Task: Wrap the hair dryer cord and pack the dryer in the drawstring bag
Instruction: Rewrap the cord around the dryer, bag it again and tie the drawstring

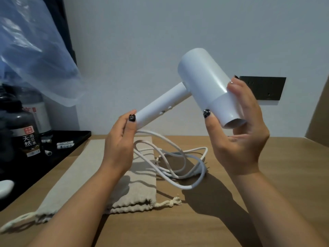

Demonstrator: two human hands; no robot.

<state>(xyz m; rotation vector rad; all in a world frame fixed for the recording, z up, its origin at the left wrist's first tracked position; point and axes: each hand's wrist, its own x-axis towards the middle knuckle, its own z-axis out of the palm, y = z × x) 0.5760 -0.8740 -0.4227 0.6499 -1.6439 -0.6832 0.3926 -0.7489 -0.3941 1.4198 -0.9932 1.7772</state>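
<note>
A white hair dryer (201, 81) is held up in the air above the wooden table (284, 166). My right hand (240, 132) grips its barrel near the nozzle, thumb in front and fingers behind. My left hand (119, 145) holds the lower end of the handle, where the cord leaves it. The white cord (178, 161) hangs down and lies in loose loops on the table, its plug end near the right of the loops. A beige drawstring bag (135, 186) lies flat on the table under my left arm, its gathered mouth and knotted string toward me.
A black tray (67, 145) at the left holds dark bottles (23, 132) and small white sachets. A clear plastic bag (35, 50) hangs at the upper left. A dark wall socket plate (265, 88) sits behind my right hand. A white object (5, 188) lies at the left edge.
</note>
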